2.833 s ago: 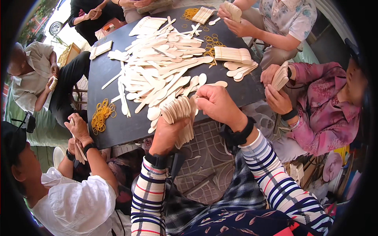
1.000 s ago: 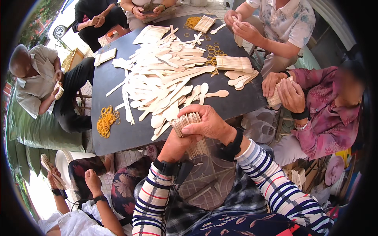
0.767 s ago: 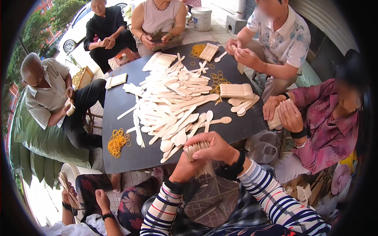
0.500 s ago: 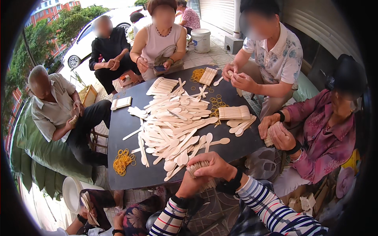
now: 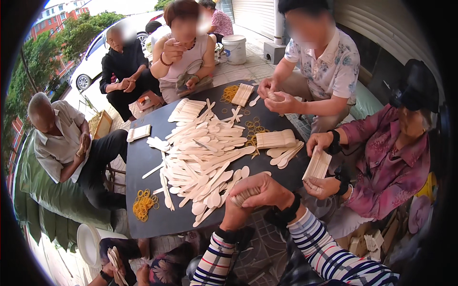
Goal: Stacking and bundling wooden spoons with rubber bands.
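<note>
Over the near edge of the dark table (image 5: 138, 171), both my hands are closed round one stack of wooden spoons (image 5: 246, 196). My left hand (image 5: 234, 215) supports the stack from below and the left. Across its top and right side wraps my right hand (image 5: 273, 191). The tips facing me show as a row of thin edges; the rest is hidden by my fingers. Just beyond my hands lies a large loose pile of wooden spoons (image 5: 202, 150).
Yellow rubber bands (image 5: 143, 205) lie at the table's near left, with more rubber bands (image 5: 254, 131) right of the pile. Neat spoon stacks (image 5: 275, 139) sit around it. A person at right (image 5: 381, 157) holds spoons close by my right arm. A white bucket (image 5: 89, 244) stands at lower left.
My hands have turned the stack, and my right hand now covers more of its top. The person at right has tilted their spoons flatter. A person across the table has raised one hand.
</note>
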A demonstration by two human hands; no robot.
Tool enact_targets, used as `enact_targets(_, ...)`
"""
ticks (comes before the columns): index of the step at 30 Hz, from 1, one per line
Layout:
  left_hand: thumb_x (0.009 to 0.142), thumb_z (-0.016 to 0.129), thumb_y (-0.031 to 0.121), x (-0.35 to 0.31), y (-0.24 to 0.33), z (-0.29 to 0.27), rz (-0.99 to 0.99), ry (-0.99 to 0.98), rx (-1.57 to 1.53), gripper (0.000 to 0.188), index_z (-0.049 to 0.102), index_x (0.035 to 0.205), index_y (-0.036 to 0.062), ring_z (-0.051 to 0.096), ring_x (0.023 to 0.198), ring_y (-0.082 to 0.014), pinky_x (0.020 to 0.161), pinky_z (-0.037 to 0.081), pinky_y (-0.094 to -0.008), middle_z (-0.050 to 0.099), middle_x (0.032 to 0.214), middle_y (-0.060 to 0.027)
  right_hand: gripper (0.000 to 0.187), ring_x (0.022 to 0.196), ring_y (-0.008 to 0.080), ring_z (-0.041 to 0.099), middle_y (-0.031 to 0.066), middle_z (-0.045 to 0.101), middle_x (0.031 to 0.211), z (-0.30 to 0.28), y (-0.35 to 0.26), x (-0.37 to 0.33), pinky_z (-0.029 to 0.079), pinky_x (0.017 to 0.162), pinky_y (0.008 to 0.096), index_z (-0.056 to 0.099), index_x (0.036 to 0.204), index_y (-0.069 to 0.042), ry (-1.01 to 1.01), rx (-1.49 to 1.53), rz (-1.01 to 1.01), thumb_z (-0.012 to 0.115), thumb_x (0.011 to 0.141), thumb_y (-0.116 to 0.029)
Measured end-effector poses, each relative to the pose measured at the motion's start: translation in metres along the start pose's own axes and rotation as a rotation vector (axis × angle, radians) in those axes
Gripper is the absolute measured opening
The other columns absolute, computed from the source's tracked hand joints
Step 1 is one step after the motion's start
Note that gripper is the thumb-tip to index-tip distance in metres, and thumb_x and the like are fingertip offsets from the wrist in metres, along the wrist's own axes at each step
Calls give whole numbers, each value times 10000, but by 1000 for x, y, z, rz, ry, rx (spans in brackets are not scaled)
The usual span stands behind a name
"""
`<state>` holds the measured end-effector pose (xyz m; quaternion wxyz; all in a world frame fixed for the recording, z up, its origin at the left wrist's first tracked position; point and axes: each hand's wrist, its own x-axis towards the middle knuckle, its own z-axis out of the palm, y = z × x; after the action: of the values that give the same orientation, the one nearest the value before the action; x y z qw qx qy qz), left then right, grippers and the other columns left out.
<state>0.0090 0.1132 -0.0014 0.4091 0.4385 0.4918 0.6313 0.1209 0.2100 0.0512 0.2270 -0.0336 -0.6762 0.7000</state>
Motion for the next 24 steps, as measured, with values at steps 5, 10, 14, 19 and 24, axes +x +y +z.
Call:
enact_targets(5, 774, 678, -14, 9, -11, 2, -77, 5, -36, 255, 620, 1020, 20, 623, 843, -125, 730, 518, -266, 650, 954, -37, 360, 950, 140, 616, 90, 679, 1008, -11, 8, -2, 472, 864, 274, 670, 1042, 14, 57, -112, 73, 761, 695, -9)
enact_targets(10, 777, 647, -38, 14, -9, 5, -20, -43, 80, 182, 643, 947, 27, 627, 833, -114, 718, 517, -255, 661, 920, -27, 352, 891, 131, 619, 79, 682, 946, -14, 8, -5, 473, 818, 260, 673, 1043, 7, 93, -64, 36, 757, 713, -83)
enact_targets(14, 781, 645, -34, 16, 1, 8, -16, -34, 86, 187, 641, 960, 23, 625, 837, -111, 720, 516, -252, 660, 922, -30, 318, 862, 108, 607, 61, 678, 915, -12, 7, -8, 473, 786, 244, 677, 1022, 12, 116, -56, -15, 757, 736, -102)
enact_targets(19, 752, 703, -11, 16, -14, 0, -37, -24, 98, 226, 652, 971, 18, 642, 828, -140, 729, 513, -271, 676, 925, -53, 292, 863, 111, 614, 67, 688, 911, -8, 8, -4, 475, 793, 247, 688, 992, 17, 166, -105, 48, 761, 738, -108)
enact_targets(24, 752, 715, -2, 18, -18, 2, -25, -28, 67, 244, 633, 981, 23, 627, 838, -127, 726, 511, -265, 658, 927, -38, 286, 882, 129, 632, 87, 701, 935, -9, 6, -5, 484, 818, 263, 697, 980, 17, 188, -69, 88, 761, 729, -104)
